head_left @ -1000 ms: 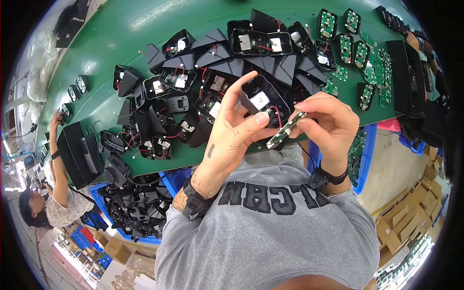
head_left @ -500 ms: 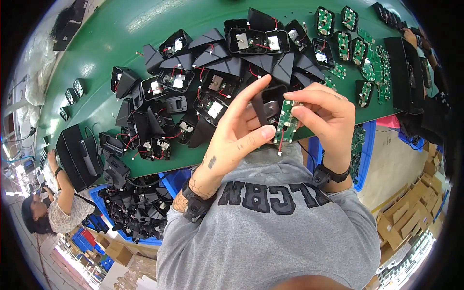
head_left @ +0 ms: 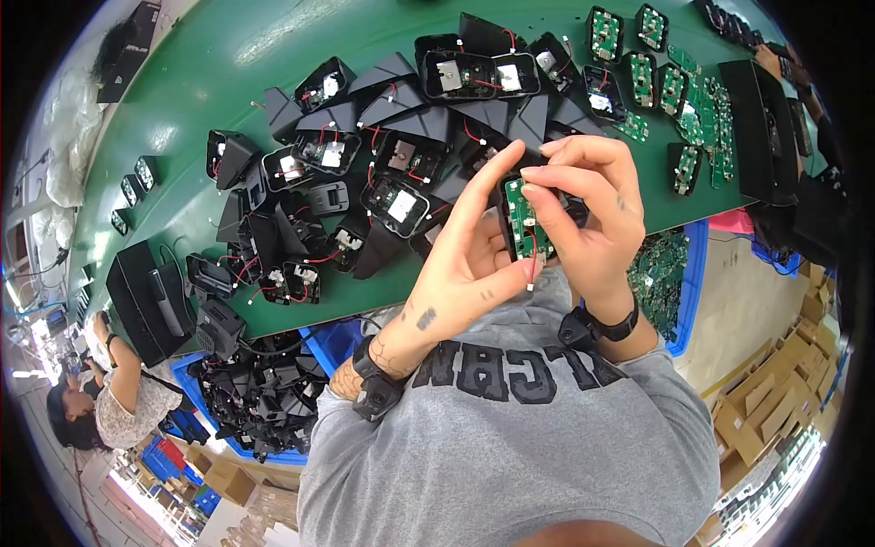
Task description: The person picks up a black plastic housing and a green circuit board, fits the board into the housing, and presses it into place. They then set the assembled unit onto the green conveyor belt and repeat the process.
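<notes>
My left hand (head_left: 463, 264) is wrapped round a black plastic housing (head_left: 504, 215), its thumb at the lower end and index finger along the upper side. Over the housing's open face lies a green circuit board (head_left: 523, 217), which my right hand (head_left: 594, 202) pinches at its upper end and side. A short red wire (head_left: 532, 248) with a white plug hangs off the board past my left thumb. Fingers hide part of the housing, and I cannot tell whether the board sits fully inside it.
Many black housings (head_left: 401, 155) with red wires crowd the green table (head_left: 228, 64). Boards in housings (head_left: 643, 80) and loose boards (head_left: 715, 128) lie at the right. Blue bins (head_left: 685, 301) hold boards and black parts below the table edge. A co-worker (head_left: 128, 392) is at left.
The board has come down from a tilted position beside the housing onto its open face. Both hands have moved closer together, the right one shifting left.
</notes>
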Action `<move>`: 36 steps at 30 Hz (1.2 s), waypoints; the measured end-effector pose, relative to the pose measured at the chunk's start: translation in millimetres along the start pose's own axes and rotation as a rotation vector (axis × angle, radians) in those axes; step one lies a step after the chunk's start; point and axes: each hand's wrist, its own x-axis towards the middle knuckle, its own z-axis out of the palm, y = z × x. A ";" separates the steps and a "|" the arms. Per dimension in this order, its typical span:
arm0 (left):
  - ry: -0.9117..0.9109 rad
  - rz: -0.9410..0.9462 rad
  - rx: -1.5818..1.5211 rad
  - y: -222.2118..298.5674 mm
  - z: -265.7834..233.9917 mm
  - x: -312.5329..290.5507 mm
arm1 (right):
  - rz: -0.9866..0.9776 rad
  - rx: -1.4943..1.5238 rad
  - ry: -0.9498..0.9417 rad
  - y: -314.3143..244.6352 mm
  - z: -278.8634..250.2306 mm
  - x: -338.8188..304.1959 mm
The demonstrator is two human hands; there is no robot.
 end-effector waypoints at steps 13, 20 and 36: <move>0.013 0.092 0.020 -10.1 1.2 -2.6 | 0.296 0.217 -0.127 -3.2 -8.5 1.7; -0.037 0.137 0.246 -11.4 4.7 -0.2 | 0.744 0.585 -0.326 -14.7 -31.1 -2.3; -0.218 0.134 0.802 -5.2 32.1 19.8 | 0.154 0.178 -0.090 4.7 -85.3 -19.2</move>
